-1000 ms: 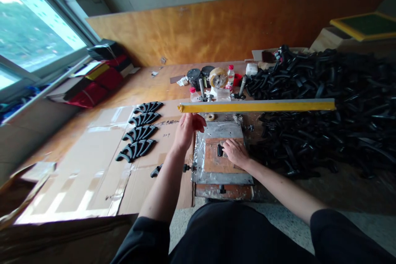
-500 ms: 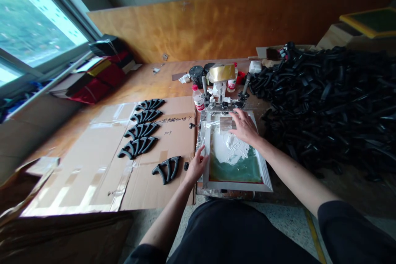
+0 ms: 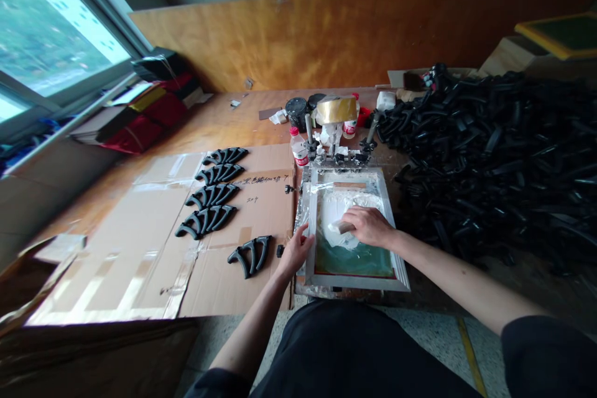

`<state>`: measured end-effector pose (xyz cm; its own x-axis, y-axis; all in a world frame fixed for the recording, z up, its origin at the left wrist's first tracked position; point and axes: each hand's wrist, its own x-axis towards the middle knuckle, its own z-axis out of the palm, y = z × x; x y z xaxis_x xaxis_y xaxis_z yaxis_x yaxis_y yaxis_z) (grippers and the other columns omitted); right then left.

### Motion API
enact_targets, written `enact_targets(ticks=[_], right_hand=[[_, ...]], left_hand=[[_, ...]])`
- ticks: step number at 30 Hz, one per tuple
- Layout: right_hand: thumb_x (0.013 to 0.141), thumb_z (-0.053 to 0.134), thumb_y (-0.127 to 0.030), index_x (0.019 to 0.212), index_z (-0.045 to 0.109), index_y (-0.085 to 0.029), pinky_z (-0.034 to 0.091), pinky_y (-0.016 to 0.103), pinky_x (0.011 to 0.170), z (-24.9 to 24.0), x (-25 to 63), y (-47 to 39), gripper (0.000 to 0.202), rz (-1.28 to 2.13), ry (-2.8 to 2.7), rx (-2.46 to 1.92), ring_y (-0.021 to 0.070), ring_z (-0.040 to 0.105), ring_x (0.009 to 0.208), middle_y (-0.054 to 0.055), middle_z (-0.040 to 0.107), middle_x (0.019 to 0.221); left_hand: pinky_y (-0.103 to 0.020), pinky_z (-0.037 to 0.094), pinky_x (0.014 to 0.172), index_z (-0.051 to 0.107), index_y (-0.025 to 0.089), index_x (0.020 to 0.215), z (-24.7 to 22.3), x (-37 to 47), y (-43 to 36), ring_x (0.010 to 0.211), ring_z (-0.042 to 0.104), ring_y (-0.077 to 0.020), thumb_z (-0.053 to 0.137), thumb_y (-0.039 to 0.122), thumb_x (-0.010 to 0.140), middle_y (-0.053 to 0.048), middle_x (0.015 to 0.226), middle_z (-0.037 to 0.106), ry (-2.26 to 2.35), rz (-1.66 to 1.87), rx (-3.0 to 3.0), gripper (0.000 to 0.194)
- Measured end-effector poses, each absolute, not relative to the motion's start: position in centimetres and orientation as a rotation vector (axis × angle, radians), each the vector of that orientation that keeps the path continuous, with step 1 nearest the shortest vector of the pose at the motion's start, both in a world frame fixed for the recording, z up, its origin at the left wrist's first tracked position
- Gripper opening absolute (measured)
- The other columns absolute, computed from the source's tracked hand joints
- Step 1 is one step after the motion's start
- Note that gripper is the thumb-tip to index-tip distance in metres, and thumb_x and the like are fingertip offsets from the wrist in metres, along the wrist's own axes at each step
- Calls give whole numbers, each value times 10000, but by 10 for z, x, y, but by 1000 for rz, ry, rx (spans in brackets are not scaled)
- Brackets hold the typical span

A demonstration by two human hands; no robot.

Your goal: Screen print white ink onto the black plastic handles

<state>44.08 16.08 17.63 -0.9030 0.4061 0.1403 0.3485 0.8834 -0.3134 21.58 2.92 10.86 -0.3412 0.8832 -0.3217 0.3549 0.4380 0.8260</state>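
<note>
A metal-framed screen lies in front of me, its green mesh partly coated with white paste. My right hand is closed round a small squeegee with white paste on its edge, over the middle of the mesh. At the frame's left side, my left hand rests with its fingers apart, the tips near the frame edge. A clamp stands at the screen's far end. Left of my left hand, a set of black curved parts lies on the cardboard.
Several rows of black parts lie farther left on the cardboard. A large heap of black parts fills the right side. Behind the screen stand a red-capped bottle, a dark jar and a roll of tape.
My right hand has moved from the screen's far end towards me and closed round the squeegee, which now sits over the paste. My left hand has stayed by the frame.
</note>
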Motion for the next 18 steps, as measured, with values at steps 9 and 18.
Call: enact_targets(ticks=[9, 18], right_hand=[[856, 638, -268, 1113, 652, -273, 467, 283, 733, 181, 426, 167, 258, 529, -2678, -755, 184, 639, 857, 16, 702, 1003], [973, 393, -388, 1189, 625, -187, 453, 290, 663, 218, 481, 294, 376, 493, -2142, -1366, 169, 604, 661, 38, 675, 757]], left_hand=[[-215, 326, 525, 481, 211, 1390, 130, 217, 28, 542, 436, -99, 547, 524, 838, 39, 655, 541, 1809, 915, 999, 638], [-226, 385, 516, 651, 147, 1048, 234, 220, 57, 576, 515, -116, 432, 673, 860, -25, 729, 606, 1465, 1504, 853, 600]])
